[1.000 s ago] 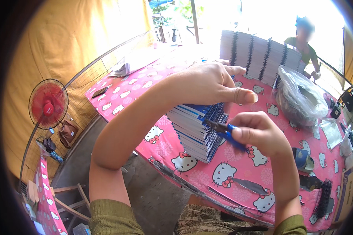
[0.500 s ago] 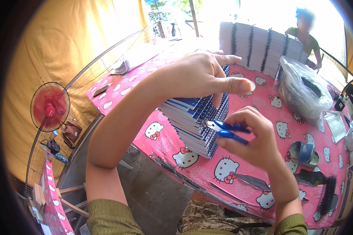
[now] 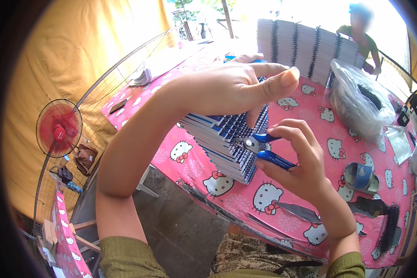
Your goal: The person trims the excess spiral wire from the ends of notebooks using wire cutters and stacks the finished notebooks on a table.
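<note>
A tall stack of spiral-bound books (image 3: pixel 217 143) stands on the table, its blue and black coil bindings facing right. Over the top of the stack reaches my left hand (image 3: pixel 238 88), fingers apart and the thumb stretched to the right. It hides much of the stack's top, so I cannot tell how firmly it touches the books. Blue-handled cutting pliers (image 3: pixel 253 144) are in my right hand (image 3: pixel 306 162), fingers wrapped around the handles. The handles are spread, and the metal jaws point left against the coils.
Behind stands a row of bound books (image 3: pixel 306 51), with a person (image 3: pixel 368 46) beyond. To the right lie a clear plastic bag (image 3: pixel 356 102) holding dark coils, a blue-strapped slipper (image 3: pixel 362 177) and a black coil (image 3: pixel 388 229). A red fan (image 3: pixel 59 133) is at left.
The pliers' handles have spread wider and the jaws have moved slightly left, further onto the coils. My left hand has shifted slightly, its thumb tip now higher and further right.
</note>
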Motion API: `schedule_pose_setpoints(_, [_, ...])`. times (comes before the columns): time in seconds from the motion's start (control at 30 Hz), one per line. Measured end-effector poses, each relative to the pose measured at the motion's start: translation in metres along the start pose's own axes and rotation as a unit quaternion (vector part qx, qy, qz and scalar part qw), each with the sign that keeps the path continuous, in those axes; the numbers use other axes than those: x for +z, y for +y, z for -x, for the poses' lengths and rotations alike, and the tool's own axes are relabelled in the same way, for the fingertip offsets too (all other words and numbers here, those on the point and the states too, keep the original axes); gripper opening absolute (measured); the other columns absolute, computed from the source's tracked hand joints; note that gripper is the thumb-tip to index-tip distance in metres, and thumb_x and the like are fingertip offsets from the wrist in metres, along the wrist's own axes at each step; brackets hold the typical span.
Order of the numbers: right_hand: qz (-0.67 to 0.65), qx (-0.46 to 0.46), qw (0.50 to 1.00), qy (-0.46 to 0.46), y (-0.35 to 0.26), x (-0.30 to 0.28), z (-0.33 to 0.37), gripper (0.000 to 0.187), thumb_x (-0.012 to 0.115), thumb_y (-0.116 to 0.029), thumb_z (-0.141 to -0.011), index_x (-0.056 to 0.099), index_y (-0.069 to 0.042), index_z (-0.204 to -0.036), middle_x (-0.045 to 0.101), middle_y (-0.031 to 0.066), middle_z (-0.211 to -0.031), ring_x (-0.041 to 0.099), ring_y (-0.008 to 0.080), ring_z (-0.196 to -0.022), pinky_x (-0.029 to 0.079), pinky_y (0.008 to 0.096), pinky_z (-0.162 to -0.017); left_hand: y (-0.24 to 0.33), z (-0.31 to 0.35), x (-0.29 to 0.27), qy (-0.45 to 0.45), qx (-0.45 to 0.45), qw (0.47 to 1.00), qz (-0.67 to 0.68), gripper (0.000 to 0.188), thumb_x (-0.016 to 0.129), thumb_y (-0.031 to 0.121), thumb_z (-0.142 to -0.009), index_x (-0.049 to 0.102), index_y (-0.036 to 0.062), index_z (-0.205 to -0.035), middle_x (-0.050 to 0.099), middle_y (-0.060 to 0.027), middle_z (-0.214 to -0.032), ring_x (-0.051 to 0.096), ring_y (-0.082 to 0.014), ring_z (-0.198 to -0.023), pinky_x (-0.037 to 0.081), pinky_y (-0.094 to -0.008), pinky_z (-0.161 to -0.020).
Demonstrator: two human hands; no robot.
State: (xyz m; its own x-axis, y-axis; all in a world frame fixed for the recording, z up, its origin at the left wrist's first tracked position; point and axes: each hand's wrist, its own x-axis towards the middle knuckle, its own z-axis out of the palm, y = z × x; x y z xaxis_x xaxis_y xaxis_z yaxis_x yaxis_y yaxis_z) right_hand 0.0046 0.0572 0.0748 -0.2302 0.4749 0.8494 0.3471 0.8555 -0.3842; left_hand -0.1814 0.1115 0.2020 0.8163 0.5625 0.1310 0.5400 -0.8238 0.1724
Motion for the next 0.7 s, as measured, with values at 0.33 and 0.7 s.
schedule_pose_setpoints(0.33, [-0.49, 0.5, 0.66, -0.272, 0.008, -0.02, -0.017, 0.039, 0.071, -0.034, -0.089, 0.065, 0.004, -0.099, 0.067, 0.0083, -0.079, 0.062, 0.0101, -0.061, 0.051, 0.0259, -0.057, 0.008, 0.0, 0.005, 0.018, -0.048, 0.999, -0.014, 0.08, 0.023, 0.058, -0.101, 0.075, 0.007, -0.068, 0.054, -0.0156, -0.136, 0.03, -0.0344, -0.139, 0.022, -0.0439, -0.115])
schedule_pose_setpoints(0.7, [0.019, 0.002, 0.998, -0.054, 0.005, -0.007, 0.009, 0.046, 0.083, -0.02, -0.07, 0.062, -0.005, -0.109, 0.057, 0.0142, -0.102, 0.06, 0.0301, -0.091, 0.05, 0.0403, -0.076, 0.009, -0.001, -0.001, -0.008, -0.089, 0.996, -0.012, 0.068, 0.041, 0.058, -0.097, 0.074, 0.0083, -0.065, 0.047, -0.0148, -0.144, 0.026, -0.038, -0.141, 0.02, -0.048, -0.114])
